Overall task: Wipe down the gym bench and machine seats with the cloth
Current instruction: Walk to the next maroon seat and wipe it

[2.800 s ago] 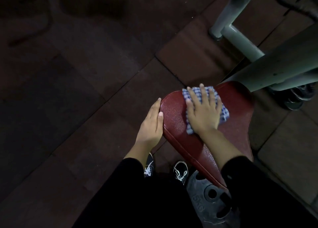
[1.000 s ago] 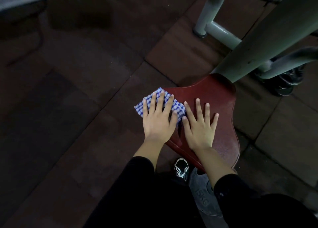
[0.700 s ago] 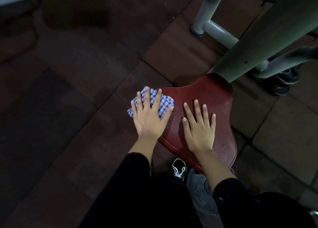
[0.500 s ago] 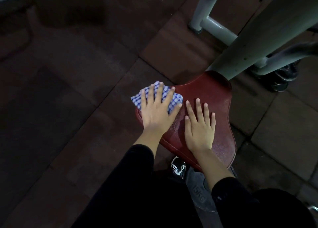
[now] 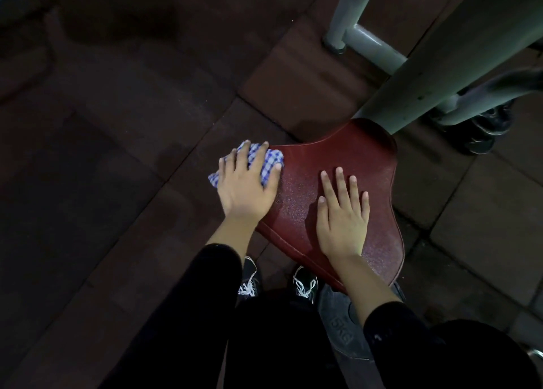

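A dark red padded machine seat (image 5: 346,159) fills the middle of the view, mounted on a grey-green post. A blue-and-white checked cloth (image 5: 269,161) lies over the seat's left edge. My left hand (image 5: 245,187) presses flat on the cloth with straight, spread fingers, and part of the cloth hangs past the edge. My right hand (image 5: 342,215) rests flat on the seat's right half, fingers straight, holding nothing.
The grey-green machine post (image 5: 446,53) and its floor tubes (image 5: 373,48) rise behind the seat. A 5 kg weight plate (image 5: 343,330) lies on the floor under the seat's near end, by my shoes (image 5: 305,283). More plates (image 5: 484,127) sit at the right. Dark rubber floor tiles spread to the left.
The cloth passed from under my right hand to under my left. In the last half second my left hand slid the cloth back toward the seat's left edge. My right hand stays flat.
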`<action>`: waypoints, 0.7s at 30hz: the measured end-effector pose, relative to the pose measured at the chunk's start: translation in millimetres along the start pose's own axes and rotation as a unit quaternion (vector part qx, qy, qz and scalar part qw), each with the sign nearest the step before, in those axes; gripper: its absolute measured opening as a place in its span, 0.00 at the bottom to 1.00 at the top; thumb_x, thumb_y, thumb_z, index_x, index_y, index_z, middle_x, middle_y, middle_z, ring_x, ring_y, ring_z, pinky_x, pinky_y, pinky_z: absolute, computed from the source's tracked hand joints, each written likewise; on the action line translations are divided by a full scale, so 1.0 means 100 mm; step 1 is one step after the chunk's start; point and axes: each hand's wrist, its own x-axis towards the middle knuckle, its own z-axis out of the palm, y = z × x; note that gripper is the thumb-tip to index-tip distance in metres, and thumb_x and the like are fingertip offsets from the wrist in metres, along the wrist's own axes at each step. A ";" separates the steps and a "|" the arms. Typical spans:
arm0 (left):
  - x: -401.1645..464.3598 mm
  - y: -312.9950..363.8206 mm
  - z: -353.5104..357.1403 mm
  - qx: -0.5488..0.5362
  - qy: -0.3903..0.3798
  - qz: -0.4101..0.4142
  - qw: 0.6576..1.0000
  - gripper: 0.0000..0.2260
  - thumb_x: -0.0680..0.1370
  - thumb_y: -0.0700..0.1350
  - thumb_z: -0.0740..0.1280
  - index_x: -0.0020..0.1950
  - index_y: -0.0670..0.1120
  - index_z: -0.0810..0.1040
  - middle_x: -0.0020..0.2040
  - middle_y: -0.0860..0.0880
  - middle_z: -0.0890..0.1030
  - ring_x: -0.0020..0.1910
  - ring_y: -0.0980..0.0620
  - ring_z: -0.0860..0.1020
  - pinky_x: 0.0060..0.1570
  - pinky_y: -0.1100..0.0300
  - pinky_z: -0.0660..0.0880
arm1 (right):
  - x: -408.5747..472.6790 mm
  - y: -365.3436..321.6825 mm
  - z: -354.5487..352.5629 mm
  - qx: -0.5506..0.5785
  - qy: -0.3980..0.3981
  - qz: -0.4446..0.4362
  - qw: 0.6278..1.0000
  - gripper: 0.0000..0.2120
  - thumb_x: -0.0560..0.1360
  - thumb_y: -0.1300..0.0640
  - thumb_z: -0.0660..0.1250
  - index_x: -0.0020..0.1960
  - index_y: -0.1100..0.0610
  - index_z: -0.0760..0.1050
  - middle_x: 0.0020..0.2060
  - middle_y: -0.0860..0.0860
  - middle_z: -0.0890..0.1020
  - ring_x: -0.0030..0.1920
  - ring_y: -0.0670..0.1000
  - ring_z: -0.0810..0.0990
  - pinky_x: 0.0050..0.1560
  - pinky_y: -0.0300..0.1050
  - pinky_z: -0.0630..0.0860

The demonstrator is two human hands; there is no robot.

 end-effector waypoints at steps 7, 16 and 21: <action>-0.64 0.05 0.06 0.030 -0.036 0.179 0.983 0.23 0.81 0.60 0.56 0.75 0.56 0.66 0.77 0.49 0.63 0.77 0.46 0.56 0.75 0.47 0.53 | 0.01 0.02 0.01 0.007 0.005 -0.007 1.000 0.24 0.80 0.48 0.46 0.76 0.46 0.59 0.76 0.47 0.59 0.77 0.53 0.55 0.75 0.56 0.50; -0.15 -0.13 -0.07 -0.105 -0.036 -0.087 0.990 0.26 0.80 0.62 0.51 0.76 0.56 0.62 0.77 0.49 0.61 0.76 0.47 0.60 0.73 0.48 0.59 | 0.00 0.02 0.02 -0.002 0.003 -0.009 1.000 0.24 0.80 0.49 0.46 0.76 0.46 0.58 0.76 0.48 0.59 0.77 0.54 0.55 0.75 0.57 0.49; 0.18 0.13 -0.11 0.009 -0.060 0.013 0.998 0.27 0.80 0.61 0.48 0.75 0.52 0.66 0.74 0.46 0.68 0.71 0.43 0.67 0.70 0.45 0.61 | 0.01 0.02 0.04 0.011 0.007 -0.010 1.000 0.24 0.80 0.49 0.46 0.76 0.46 0.59 0.76 0.48 0.59 0.77 0.53 0.55 0.74 0.56 0.48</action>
